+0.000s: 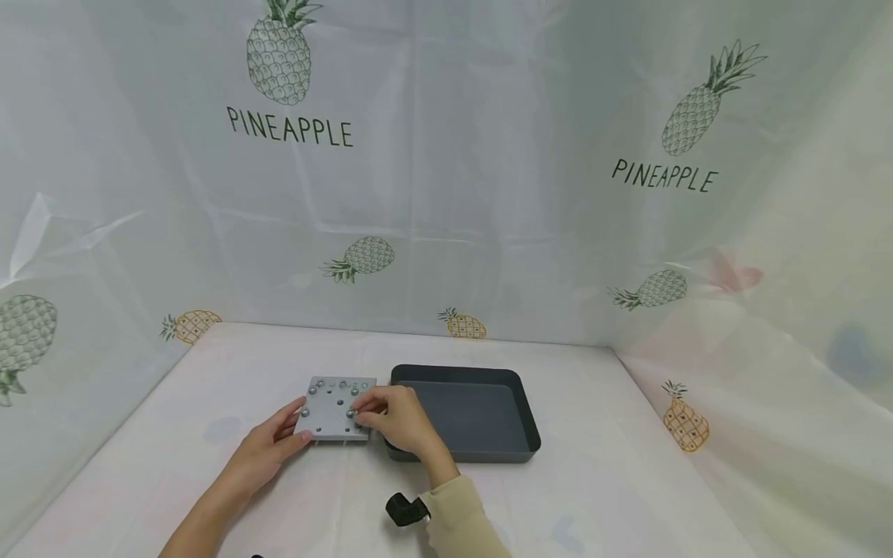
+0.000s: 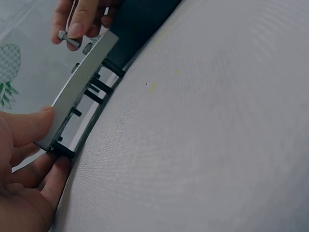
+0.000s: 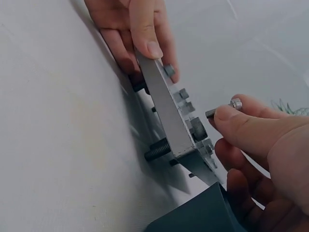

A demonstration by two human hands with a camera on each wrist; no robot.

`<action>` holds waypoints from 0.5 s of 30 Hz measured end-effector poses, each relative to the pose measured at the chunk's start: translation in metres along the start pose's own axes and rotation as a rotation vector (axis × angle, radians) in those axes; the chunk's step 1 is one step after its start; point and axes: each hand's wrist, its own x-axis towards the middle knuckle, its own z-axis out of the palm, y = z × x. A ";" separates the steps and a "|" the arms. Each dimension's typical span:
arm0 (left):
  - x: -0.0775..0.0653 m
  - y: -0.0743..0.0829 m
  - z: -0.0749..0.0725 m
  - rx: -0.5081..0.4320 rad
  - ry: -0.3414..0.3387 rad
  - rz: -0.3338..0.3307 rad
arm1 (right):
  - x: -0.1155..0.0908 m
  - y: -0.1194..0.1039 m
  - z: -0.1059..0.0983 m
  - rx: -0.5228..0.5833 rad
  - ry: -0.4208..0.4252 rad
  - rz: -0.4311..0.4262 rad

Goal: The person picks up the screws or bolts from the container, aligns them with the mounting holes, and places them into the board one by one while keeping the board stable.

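A grey metal plate (image 1: 328,411) stands raised on dark threaded legs, with several bolts set in its top. My left hand (image 1: 263,457) grips its left end; the left wrist view shows the thumb (image 2: 31,126) against the plate's side and fingers by the underside. Above the plate's right part, my right hand (image 1: 401,418) pinches a small bolt (image 3: 235,104) between thumb and finger. The bolt is tilted and apart from the plate in the right wrist view. Black screw legs (image 3: 158,150) stick out below the plate.
A dark grey rectangular tray (image 1: 463,457) stands right of the plate, close to its edge and partly behind my right forearm. White cloth (image 1: 593,496) covers the table. A pineapple-print curtain (image 1: 488,178) hangs behind. A black device (image 1: 405,510) sits at my right wrist.
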 end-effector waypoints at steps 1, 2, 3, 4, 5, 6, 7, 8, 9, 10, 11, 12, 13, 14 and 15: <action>0.000 0.000 0.000 0.003 0.000 0.001 | 0.000 0.000 0.000 -0.002 -0.005 0.003; 0.000 0.000 0.000 0.005 0.000 0.002 | 0.000 0.001 0.000 -0.003 -0.008 0.004; 0.000 0.001 0.001 0.006 -0.001 0.002 | 0.000 0.001 0.000 -0.004 -0.012 0.004; 0.000 0.001 0.001 0.002 0.000 0.000 | 0.001 0.001 0.000 -0.005 -0.017 0.004; 0.000 0.001 0.001 -0.001 -0.001 -0.003 | 0.002 0.002 0.001 -0.005 -0.021 0.002; 0.000 0.001 0.001 -0.005 -0.002 -0.005 | 0.002 0.002 0.001 -0.006 -0.027 -0.002; 0.000 0.002 0.001 -0.006 -0.002 -0.007 | 0.003 0.002 0.001 -0.013 -0.034 -0.009; 0.000 0.002 0.001 -0.010 -0.003 -0.007 | 0.003 0.002 0.001 -0.018 -0.039 -0.019; 0.000 0.002 0.000 -0.011 -0.003 -0.006 | 0.004 0.003 0.002 -0.024 -0.046 -0.027; 0.001 0.002 0.000 -0.010 -0.002 -0.005 | 0.004 0.003 0.002 -0.029 -0.052 -0.033; 0.001 0.002 0.000 -0.009 -0.001 -0.004 | 0.005 0.004 0.003 -0.033 -0.058 -0.038; 0.001 0.001 0.000 -0.008 -0.001 -0.004 | 0.005 0.004 0.003 -0.037 -0.063 -0.041; 0.001 0.001 0.000 -0.006 -0.001 -0.004 | 0.006 0.004 0.004 -0.039 -0.068 -0.042; 0.001 0.001 0.000 -0.006 -0.001 -0.005 | 0.006 0.005 0.004 -0.040 -0.073 -0.043; 0.001 0.001 0.000 -0.005 -0.001 -0.006 | 0.006 0.005 0.005 -0.042 -0.080 -0.044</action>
